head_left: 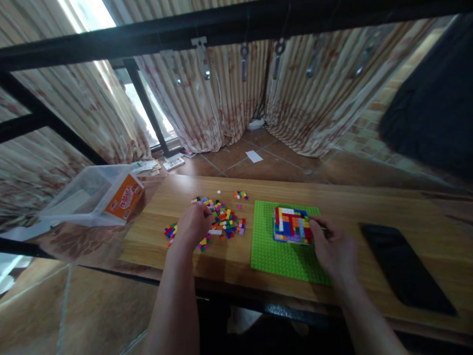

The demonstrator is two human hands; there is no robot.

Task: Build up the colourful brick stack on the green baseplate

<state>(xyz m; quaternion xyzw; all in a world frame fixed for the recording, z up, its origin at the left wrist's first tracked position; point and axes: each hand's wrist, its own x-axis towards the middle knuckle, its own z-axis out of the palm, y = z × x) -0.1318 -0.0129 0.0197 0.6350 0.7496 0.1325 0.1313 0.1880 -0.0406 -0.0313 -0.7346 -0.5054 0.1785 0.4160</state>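
A green baseplate (pixel 271 246) lies on the wooden table. On it stands a square block of many-coloured bricks (pixel 291 225). My right hand (pixel 332 244) rests at the block's right edge, fingers curled against it. A heap of small loose bricks (pixel 225 219) lies left of the plate. My left hand (pixel 194 224) sits on the left part of that heap, fingers bent down into the bricks; what they pinch is hidden.
A clear plastic box with an orange label (pixel 98 195) stands at the table's left end. A flat black slab (pixel 402 266) lies at the right. Black frame bars (pixel 221 29) cross overhead. Curtains and tiled floor lie beyond the table.
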